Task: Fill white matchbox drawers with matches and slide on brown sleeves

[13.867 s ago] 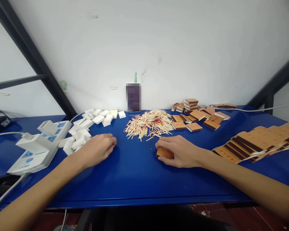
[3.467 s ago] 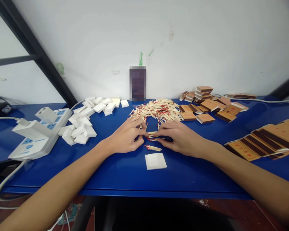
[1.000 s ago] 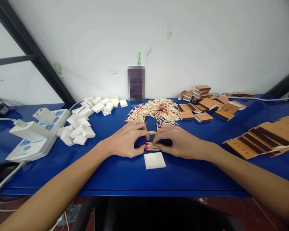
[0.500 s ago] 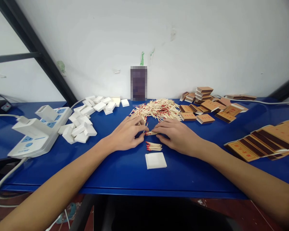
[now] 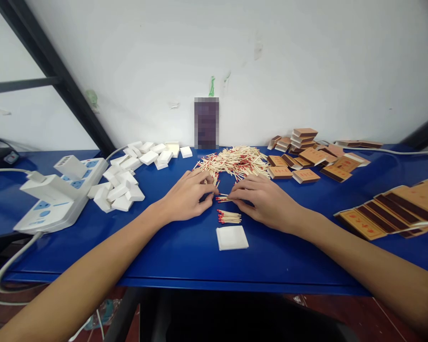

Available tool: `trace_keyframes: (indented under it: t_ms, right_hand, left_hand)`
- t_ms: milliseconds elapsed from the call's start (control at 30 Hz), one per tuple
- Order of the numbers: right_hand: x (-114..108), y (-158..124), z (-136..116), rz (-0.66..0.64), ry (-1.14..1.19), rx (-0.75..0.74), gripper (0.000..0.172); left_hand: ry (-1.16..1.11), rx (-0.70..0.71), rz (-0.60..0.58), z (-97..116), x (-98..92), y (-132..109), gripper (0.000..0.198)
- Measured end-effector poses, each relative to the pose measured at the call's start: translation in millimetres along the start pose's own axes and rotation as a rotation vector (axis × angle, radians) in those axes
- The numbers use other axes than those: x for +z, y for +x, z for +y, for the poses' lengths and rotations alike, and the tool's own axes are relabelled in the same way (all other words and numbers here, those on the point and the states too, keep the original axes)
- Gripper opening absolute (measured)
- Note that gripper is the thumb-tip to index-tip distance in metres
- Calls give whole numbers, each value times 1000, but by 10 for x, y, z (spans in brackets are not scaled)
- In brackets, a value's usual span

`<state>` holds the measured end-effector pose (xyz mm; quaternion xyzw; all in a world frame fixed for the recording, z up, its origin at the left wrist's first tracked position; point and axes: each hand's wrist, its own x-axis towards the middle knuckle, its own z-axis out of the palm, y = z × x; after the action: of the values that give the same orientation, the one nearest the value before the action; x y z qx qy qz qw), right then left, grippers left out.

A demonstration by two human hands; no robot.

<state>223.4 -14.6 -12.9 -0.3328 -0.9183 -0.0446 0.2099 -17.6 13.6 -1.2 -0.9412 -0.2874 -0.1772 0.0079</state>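
Observation:
Between my two hands lies a small bundle of red-tipped matches (image 5: 222, 199), heads toward the left. My right hand (image 5: 266, 202) pinches its plain ends between thumb and fingers. Close by the heads, my left hand (image 5: 190, 197) has thumb and forefinger drawn nearly together; whatever is between them is too small to make out. A second row of matches (image 5: 229, 217) rests on the table just nearer to me. Below that sits a white matchbox tray (image 5: 232, 237). Behind my fingers spreads a large heap of loose matches (image 5: 235, 160).
White trays (image 5: 119, 190) are piled on the left, beside a power strip (image 5: 62, 209) with plugs and cables. Matchbox sleeves and boxes (image 5: 306, 175) lie at the back right. Flattened sleeves (image 5: 388, 213) overlap at the right. A pixelated dark rectangle (image 5: 206, 123) stands against the wall.
My fingertips have drawn slightly apart, and the left ones sit a little off the bundle's heads. The view has shifted slightly; the row of matches and the tray stay in place.

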Motion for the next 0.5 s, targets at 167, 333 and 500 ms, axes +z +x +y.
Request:
trace_keyframes:
  t_ms: [167,333,500]
  right_hand:
    - [-8,-13,-2,-8,-20,-8,20]
    - [-14,-16,-3,-30,-24,-13,23]
    - [-7,-17,1,-34,-15,-6,25]
  left_hand:
    - [-34,54,-1,28,-13,2,23]
    - [-29,58,-11,27,-15,0,24]
    - [-33,47,-9,18,-18,-2,24]
